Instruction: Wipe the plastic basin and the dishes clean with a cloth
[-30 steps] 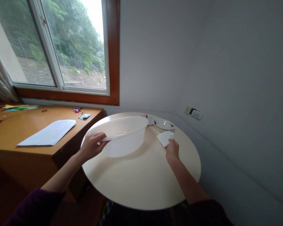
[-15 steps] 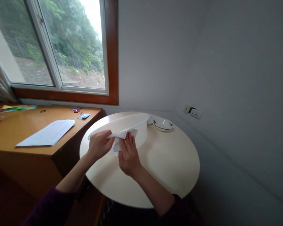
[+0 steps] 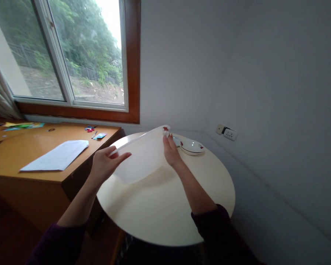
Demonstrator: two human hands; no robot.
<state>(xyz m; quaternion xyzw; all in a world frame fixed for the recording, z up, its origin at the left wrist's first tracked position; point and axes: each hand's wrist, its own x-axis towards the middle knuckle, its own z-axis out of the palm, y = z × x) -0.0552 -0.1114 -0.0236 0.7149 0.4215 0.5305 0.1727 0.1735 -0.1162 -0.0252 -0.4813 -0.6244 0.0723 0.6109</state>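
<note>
A white, translucent plastic basin (image 3: 143,156) is tilted over the round table, its left side lower than its right. My left hand (image 3: 103,163) grips the rim at the left, thumb stretched along the outer wall. At the right end of the rim, my right hand (image 3: 171,149) is closed around the edge, fingertips over the top. A small bit of a white napkin (image 3: 166,134) shows between these fingers and the basin; most of it is hidden. Just beyond the right hand, white plates with a red pattern (image 3: 192,146) lie on the table.
The round cream table (image 3: 182,206) stands beside a wooden desk (image 3: 5,158). On the desk lie a white paper sheet (image 3: 55,155), a small blue packet (image 3: 100,136) and coloured papers (image 3: 23,126). A wall socket (image 3: 230,134) is at the right, a window (image 3: 96,55) behind.
My right hand has moved right and up along the rim with the napkin. My left hand has shifted left and the basin has turned, showing more of its outer wall.
</note>
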